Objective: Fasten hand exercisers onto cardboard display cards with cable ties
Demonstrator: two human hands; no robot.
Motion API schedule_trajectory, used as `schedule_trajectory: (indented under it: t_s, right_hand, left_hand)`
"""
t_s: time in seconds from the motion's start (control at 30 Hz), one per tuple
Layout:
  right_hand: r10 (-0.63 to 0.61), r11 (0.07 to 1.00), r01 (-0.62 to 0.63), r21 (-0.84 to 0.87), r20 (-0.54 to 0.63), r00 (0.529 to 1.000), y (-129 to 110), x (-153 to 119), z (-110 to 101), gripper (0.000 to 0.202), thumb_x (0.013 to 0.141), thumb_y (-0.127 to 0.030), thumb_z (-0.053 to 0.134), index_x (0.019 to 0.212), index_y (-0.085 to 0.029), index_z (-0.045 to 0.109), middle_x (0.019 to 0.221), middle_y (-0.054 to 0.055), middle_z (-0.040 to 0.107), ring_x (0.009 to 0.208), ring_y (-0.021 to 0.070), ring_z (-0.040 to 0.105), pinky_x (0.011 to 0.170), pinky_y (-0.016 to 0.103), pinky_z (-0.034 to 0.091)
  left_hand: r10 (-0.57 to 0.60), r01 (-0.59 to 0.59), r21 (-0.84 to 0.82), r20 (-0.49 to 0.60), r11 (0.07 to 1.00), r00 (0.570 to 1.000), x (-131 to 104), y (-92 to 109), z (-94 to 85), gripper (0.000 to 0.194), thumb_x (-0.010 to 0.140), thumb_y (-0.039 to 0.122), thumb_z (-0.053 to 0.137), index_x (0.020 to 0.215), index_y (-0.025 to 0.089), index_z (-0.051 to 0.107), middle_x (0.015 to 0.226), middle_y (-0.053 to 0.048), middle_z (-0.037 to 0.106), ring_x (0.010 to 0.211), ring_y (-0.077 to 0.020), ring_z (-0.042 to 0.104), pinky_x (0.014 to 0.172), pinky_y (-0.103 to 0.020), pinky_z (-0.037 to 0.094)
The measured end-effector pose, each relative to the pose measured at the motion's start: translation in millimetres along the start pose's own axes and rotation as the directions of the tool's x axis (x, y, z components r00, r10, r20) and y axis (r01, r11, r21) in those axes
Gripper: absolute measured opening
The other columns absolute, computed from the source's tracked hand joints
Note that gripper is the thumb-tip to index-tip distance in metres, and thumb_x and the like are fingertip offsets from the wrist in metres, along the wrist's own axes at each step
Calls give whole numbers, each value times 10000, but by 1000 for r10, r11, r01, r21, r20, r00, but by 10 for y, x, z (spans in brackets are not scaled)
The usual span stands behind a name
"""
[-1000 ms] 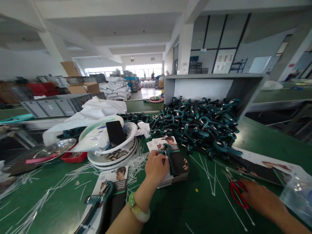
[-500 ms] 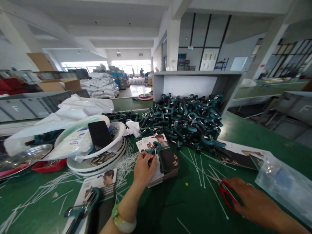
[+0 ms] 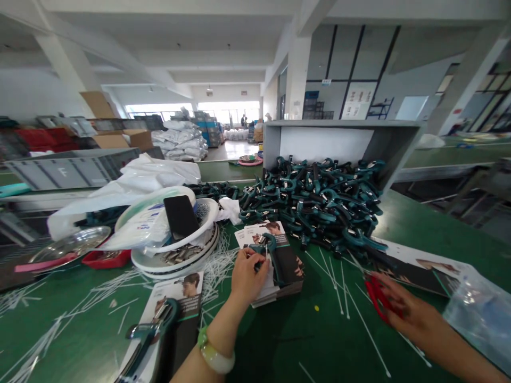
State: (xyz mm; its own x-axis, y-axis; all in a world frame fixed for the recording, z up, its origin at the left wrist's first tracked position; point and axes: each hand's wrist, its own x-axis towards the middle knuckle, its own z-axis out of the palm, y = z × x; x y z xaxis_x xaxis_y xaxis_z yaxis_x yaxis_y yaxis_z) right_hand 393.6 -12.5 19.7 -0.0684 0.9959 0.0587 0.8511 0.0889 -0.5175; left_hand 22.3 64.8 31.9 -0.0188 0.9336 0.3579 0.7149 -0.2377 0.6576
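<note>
My left hand is closed in a pinch at a teal hand tool with a curved head. The tool lies on a stack of printed cards; a thin white strip, apparently a cable tie, stands up by my fingertips. What exactly the fingertips pinch is partly hidden. On the right, my right hand is closed around the red handles of a pair of scissors, blades blurred and pointing away to the left. Another teal tool rests on a printed card at the lower left.
A large heap of teal tools spills from a grey crate. Loose white cable ties are scattered about the green table. Left stand stacked white bowls with a phone, a red tray and a metal bowl.
My right hand has closed on the scissors and raised them slightly; it was reaching over their handles before. My left hand stays at the tool. The whole view has shifted a little.
</note>
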Motion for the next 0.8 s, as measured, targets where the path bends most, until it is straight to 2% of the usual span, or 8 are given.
schedule_trajectory:
  t_s: [0.07,0.17,0.27,0.33,0.47,0.63,0.8]
  right_hand:
    - [-149,989,149,-28,3,989,-386,148,49,567,862,-391,429,1407,-261,342,1256,83,594,1067,237,608,830,309,518]
    - [-351,899,338,-277,2,936,-1054,414,147,460,861,-374,449,1307,-267,489,1188,91,620,960,235,638,783,344,518]
    - [-414,751,370,-547,47,909,-1575,642,219,409,854,-309,493,1255,-243,545,1016,107,655,818,229,650,604,293,501]
    - [-437,656,378,-653,80,896,-1761,743,255,399,846,-265,527,1243,-240,556,934,105,654,747,211,640,527,243,445]
    - [-478,560,412,-719,126,869,-1833,845,335,411,857,-213,519,1267,-245,528,910,101,645,706,196,628,478,217,360]
    - [-470,551,404,-730,129,873,-1781,899,433,376,908,-270,449,1277,-233,511,938,98,649,680,164,629,472,212,307]
    - [-501,535,444,-719,153,852,-1795,972,484,387,911,-266,436,1289,-210,496,923,110,661,683,173,636,513,235,321]
  left_hand:
    - [-9,9,-49,9,999,1000,6,-12,0,136,781,271,579,722,207,684,888,-52,541,916,-198,520,797,-331,451]
    - [-16,19,-169,20,985,1000,1,-57,-1,132,770,267,592,696,200,678,890,-45,524,912,-181,524,819,-315,450]
    - [-39,44,-285,21,957,999,-20,-104,-9,167,780,281,580,670,184,659,901,-50,517,936,-185,524,860,-326,440]
    - [-56,61,-351,26,935,998,-35,-120,-21,180,790,283,568,669,178,650,934,-57,517,981,-194,516,896,-337,426]
    - [-52,69,-410,53,909,997,-44,-124,-36,182,794,282,568,673,174,649,979,-68,513,1042,-203,494,935,-334,401]
    - [-17,43,-426,63,904,998,-27,-137,-26,191,798,299,572,678,176,654,987,-74,512,1049,-211,485,932,-341,401]
    - [-17,47,-456,70,889,997,-10,-146,-21,216,792,342,573,677,179,655,976,-75,513,1022,-221,483,935,-368,386]
